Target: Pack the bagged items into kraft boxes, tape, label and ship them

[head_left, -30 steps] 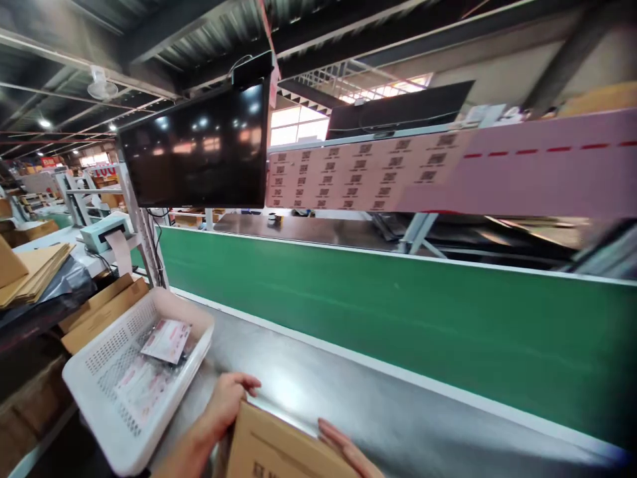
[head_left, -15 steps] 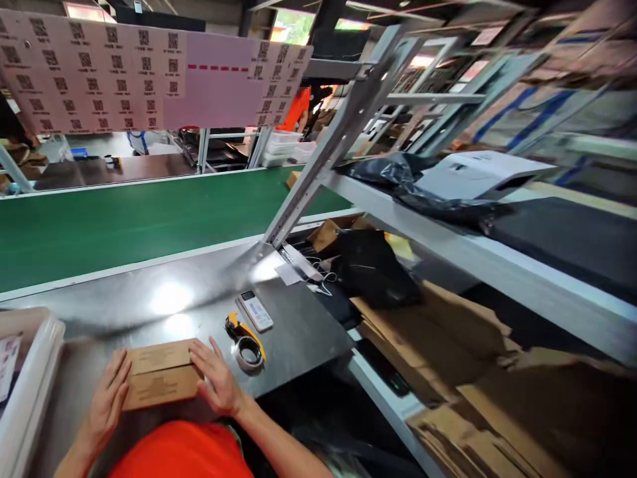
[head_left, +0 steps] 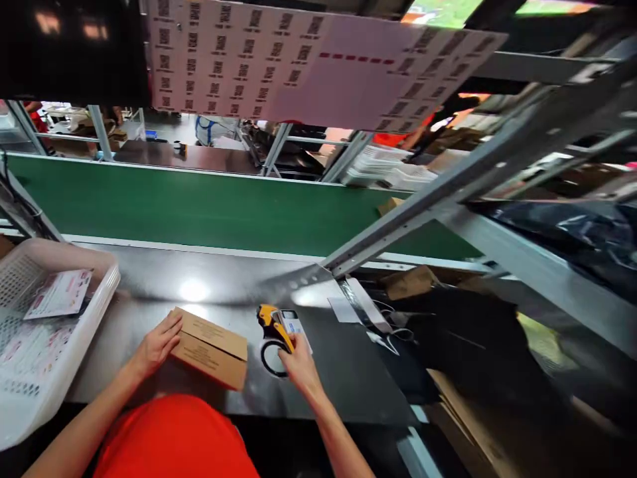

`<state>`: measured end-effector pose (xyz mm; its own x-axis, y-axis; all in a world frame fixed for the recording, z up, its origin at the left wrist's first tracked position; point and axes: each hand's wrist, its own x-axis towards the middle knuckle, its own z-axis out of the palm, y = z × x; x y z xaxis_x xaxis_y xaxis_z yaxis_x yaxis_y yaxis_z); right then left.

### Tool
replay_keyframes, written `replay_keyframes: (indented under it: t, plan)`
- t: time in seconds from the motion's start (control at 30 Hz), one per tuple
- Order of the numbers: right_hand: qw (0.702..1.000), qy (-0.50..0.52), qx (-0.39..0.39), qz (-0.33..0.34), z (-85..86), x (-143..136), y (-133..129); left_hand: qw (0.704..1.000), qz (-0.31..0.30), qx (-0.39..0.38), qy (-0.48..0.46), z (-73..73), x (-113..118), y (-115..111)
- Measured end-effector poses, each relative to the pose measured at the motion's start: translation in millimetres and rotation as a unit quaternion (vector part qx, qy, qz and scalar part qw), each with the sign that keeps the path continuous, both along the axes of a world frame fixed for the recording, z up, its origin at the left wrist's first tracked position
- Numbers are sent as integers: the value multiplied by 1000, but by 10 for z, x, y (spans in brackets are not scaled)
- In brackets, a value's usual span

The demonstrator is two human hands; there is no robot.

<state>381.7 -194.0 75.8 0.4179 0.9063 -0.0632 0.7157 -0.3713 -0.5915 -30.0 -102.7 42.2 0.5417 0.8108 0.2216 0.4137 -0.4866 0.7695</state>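
Note:
A closed brown cardboard box [head_left: 212, 348] rests at an angle on the metal table [head_left: 149, 279] in front of my body. My left hand [head_left: 158, 345] lies against the box's left end, fingers over its top edge. My right hand [head_left: 300, 365] is closed on the yellow tape dispenser [head_left: 273, 325], to the right of the box. The dispenser's tape roll points toward the box. Behind the dispenser lies a light-coloured phone-like device [head_left: 293, 323], partly covered by it.
A white plastic basket [head_left: 107, 279] with printed cards stands at the left. A green conveyor belt [head_left: 209, 209] runs behind the table. A slanted metal post [head_left: 388, 232] rises at the right, near cables, black bags and flattened cardboard [head_left: 462, 418].
My right hand has left the box and taken hold of the tape dispenser. The box is now turned at an angle. The view has swung to the left.

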Motion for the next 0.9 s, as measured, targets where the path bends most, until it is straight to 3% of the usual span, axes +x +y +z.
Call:
replay_keyframes:
  t: [0.1, 0.2, 0.27, 0.37, 0.47, 0.53, 0.57, 0.63, 0.7, 0.73, 0.8, 0.9]
  plan:
    - [977, 25, 158, 143, 461, -300, -6, 1000, 15, -9, -10, 25, 36, -64]
    - [909, -2, 240, 340, 728, -720, 73, 1000, 3, -17, -6, 92, 41, -71]
    - [880, -58, 244, 404, 739, -931, 150, 1000, -8, -25, -5, 161, 22, -75]
    - [872, -103, 228, 420, 618, -1005, 224, 999, 5, -46, 3, 296, 17, -127]
    - [878, -74, 226, 416, 514, -891, 213, 987, 118, -81, -70, 468, 141, -225]
    - [879, -59, 231, 414, 489, -826, 185, 939, 217, -197, -180, 595, 306, -282]
    - [878, -55, 235, 413, 486, -810, 173, 895, 244, -291, -236, 655, 400, -300]
    - [877, -51, 236, 415, 495, -804, 166, 782, 228, -486, -316, 752, 585, -315]
    - [873, -50, 226, 430, 525, -813, 186, 701, 189, -591, -353, 799, 734, -312]
    - [868, -55, 214, 445, 552, -816, 205, 685, 185, -607, -358, 803, 787, -308]
    - [850, -74, 178, 490, 633, -816, 250, 687, 209, -605, -345, 783, 846, -297]
    - [830, -76, 95, 545, 813, -817, 298, 727, 241, -569, -300, 743, 800, -247]
